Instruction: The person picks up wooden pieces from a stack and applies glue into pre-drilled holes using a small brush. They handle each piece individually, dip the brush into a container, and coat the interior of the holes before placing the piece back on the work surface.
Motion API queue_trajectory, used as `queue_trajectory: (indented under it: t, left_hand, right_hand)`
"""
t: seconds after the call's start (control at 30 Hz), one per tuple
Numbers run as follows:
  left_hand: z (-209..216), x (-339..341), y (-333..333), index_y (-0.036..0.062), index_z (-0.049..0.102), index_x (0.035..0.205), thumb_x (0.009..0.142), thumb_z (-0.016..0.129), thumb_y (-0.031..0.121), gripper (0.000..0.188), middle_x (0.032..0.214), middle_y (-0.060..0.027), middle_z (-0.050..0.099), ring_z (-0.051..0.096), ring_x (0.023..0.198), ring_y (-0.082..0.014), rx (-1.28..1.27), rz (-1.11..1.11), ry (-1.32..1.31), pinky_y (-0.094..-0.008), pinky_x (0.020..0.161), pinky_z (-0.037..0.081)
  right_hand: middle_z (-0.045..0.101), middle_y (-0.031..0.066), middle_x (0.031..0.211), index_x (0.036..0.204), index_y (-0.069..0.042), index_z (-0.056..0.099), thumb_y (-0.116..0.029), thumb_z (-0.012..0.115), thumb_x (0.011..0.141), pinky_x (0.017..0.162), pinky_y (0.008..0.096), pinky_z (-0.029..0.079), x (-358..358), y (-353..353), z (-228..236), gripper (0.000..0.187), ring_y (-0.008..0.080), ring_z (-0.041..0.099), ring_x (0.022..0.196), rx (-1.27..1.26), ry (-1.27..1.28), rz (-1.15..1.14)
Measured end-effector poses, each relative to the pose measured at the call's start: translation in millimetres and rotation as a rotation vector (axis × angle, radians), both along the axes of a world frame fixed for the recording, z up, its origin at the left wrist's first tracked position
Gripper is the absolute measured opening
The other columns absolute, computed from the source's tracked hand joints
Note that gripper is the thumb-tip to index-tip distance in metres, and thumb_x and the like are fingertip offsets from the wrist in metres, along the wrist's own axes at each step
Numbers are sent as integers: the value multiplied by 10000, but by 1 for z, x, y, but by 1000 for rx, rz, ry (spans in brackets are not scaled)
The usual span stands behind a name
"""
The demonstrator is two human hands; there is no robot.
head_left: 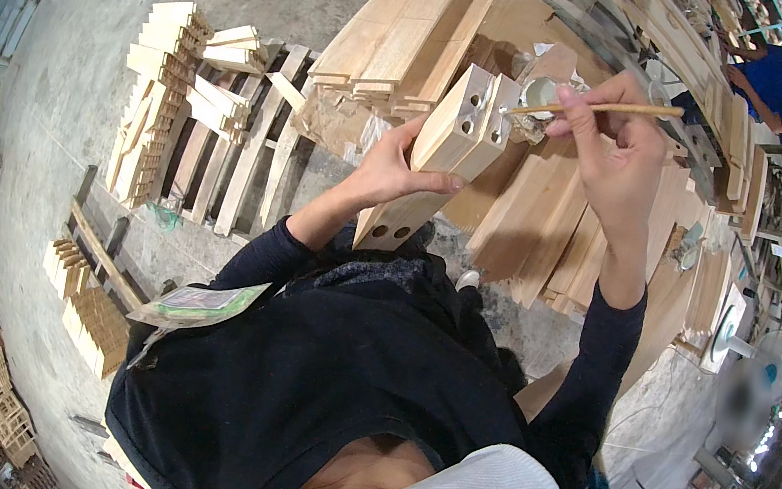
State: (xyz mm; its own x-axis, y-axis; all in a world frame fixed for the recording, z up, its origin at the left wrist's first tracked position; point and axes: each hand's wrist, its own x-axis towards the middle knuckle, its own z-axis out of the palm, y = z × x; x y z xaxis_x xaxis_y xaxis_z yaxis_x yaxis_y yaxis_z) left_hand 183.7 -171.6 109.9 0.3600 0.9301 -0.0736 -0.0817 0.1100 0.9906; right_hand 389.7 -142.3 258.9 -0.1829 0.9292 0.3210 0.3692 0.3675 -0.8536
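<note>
Pale wood rises in a tall stack [152, 97] at the left, beside a slatted pallet [214, 157] on the concrete floor [77, 46]. Next comes a pile of boards [393, 27]. Near the middle, the left hand [387, 168] curls around two blocks [443, 136], its thumb across their near side and its other fingers mostly hidden. The blocks are side by side and tilted, their holed ends facing up. Should that grip slacken, the pair could slip out of line or drop.

Just right of the holes is the tip of a thin stick [645, 111]; whether it touches the wood cannot be told. Close by stands a cup [538, 92], which a wide swing of the right hand [620, 147] could probably knock over. That hand is nearly closed, pinching the stick between thumb and fingers; a loose pinch might let the tip wander off the holes onto the outer faces. Farther right, a fan [761, 371] faces the work area.
</note>
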Motion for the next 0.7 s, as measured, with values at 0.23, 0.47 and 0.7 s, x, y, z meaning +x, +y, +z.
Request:
queue_trajectory:
  t: [0.23, 0.47, 0.7]
  left_hand:
    - [-4, -2, 0, -12, 486, 1294, 650, 842, 284, 793, 1133, -110, 610, 570, 1041, -183, 8, -9, -44, -322, 930, 432]
    - [-2, -7, 1, 4, 475, 1314, 647, 833, 240, 793, 1153, -94, 597, 550, 1065, -169, -40, -54, -93, -323, 950, 414]
    - [6, -17, 1, 14, 440, 1346, 635, 813, 171, 818, 1165, -69, 585, 536, 1076, -155, -93, -99, -160, -310, 963, 398]
  right_hand:
    - [593, 6, 708, 793, -11, 556, -89, 647, 891, 579, 207, 516, 3, -5, 3, 155, 84, 619, 609, 79, -73, -34]
    - [615, 58, 688, 807, -33, 506, -80, 640, 895, 527, 211, 508, 16, -1, -6, 168, 118, 646, 601, 72, 164, -82]
    - [657, 156, 736, 848, -26, 488, -121, 590, 930, 565, 271, 548, 18, -21, -28, 162, 181, 650, 584, 116, 411, -278]
